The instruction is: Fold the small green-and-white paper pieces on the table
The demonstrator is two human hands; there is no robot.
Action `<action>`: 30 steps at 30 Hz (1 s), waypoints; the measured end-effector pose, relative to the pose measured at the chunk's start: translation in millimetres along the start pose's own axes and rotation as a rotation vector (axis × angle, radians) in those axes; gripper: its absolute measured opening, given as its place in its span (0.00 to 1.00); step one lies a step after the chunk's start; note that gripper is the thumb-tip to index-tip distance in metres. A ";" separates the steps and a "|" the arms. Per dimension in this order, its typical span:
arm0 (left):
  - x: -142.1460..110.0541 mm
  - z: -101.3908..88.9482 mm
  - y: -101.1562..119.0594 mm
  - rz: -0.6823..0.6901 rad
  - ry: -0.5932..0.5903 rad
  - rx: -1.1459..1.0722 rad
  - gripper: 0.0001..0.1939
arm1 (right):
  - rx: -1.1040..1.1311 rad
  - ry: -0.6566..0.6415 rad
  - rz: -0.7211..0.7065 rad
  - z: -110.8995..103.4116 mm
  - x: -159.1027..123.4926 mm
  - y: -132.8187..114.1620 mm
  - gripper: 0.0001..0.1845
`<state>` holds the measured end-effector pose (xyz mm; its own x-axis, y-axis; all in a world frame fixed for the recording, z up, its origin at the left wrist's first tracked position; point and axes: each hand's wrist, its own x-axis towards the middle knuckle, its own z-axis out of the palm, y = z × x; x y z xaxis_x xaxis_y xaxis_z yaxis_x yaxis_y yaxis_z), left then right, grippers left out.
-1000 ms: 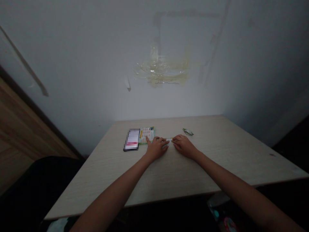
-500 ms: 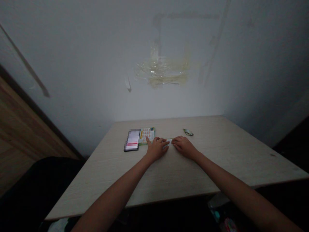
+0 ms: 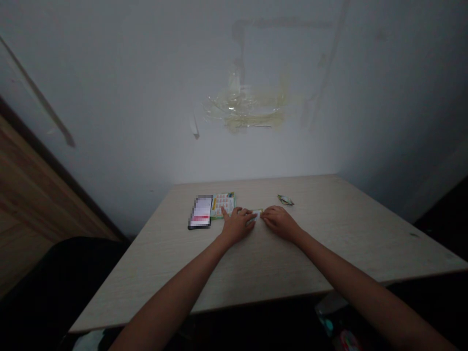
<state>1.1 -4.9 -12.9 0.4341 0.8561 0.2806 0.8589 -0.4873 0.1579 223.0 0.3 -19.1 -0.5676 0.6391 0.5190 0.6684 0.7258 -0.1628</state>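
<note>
A small piece of printed paper [image 3: 258, 212] lies on the table between my hands, mostly covered by them. My left hand [image 3: 238, 225] rests on its left part with fingers spread, the thumb reaching out over a colourful printed sheet [image 3: 224, 199]. At the paper's right edge, my right hand [image 3: 280, 222] has its fingers bunched together in a pinch. Beyond that hand a small folded paper piece [image 3: 285, 200] sits by itself, green and white. Left of the printed sheet is a phone [image 3: 200, 212] with a lit, blurred-out screen.
The pale wooden table [image 3: 292, 268] meets a grey wall [image 3: 146, 97] that carries strips of clear tape [image 3: 252, 114]. A dark shape [image 3: 62, 273] stands at the left. Below the front edge, partly hidden items [image 3: 336, 321] show near my right forearm.
My right hand has shifted very slightly to the right, and a little more of the small paper shows between the hands. The left hand looks unmoved.
</note>
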 end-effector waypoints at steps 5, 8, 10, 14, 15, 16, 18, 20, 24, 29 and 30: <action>-0.2 -2.1 -0.1 0.007 -0.008 -0.001 0.17 | -0.083 -0.023 0.066 -2.2 -0.3 -4.3 0.14; -0.2 -3.2 0.0 0.004 -0.020 -0.003 0.17 | -0.119 -0.031 0.111 -3.1 0.1 -6.5 0.14; 0.0 -3.3 0.0 0.004 -0.019 -0.007 0.17 | -0.132 -0.037 0.135 -3.2 0.5 -7.4 0.15; 0.3 -2.5 -0.2 0.002 -0.019 -0.007 0.17 | -0.146 -0.041 0.182 -3.1 1.4 -8.6 0.16; 0.3 -2.3 -0.3 0.005 -0.022 -0.004 0.18 | -0.148 -0.044 0.191 -2.9 1.6 -8.6 0.16; 0.3 -2.3 -0.4 0.006 -0.024 -0.001 0.18 | -0.150 -0.045 0.201 -2.6 1.8 -8.3 0.16; 0.3 -2.3 -0.4 0.006 -0.027 0.005 0.18 | -0.154 -0.047 0.218 -1.7 2.3 -7.0 0.17; 0.2 -2.3 -0.4 0.004 -0.030 0.010 0.18 | -0.157 -0.046 0.234 -0.3 2.8 -5.0 0.17; 0.2 -2.1 -0.6 0.007 -0.028 0.000 0.18 | -0.164 -0.035 0.249 1.9 3.9 -2.8 0.17; -0.4 -1.2 -1.4 0.015 -0.013 -0.033 0.18 | -0.158 -0.021 0.233 3.1 3.6 -1.0 0.15; -0.6 -1.0 -1.5 0.017 -0.011 -0.035 0.18 | -0.154 -0.016 0.231 3.4 3.3 0.2 0.16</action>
<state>-0.7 -4.9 -12.3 0.4518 0.8492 0.2734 0.8413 -0.5075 0.1860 219.6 3.3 -20.3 -0.3985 0.7876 0.4700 0.8454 0.5141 -0.1449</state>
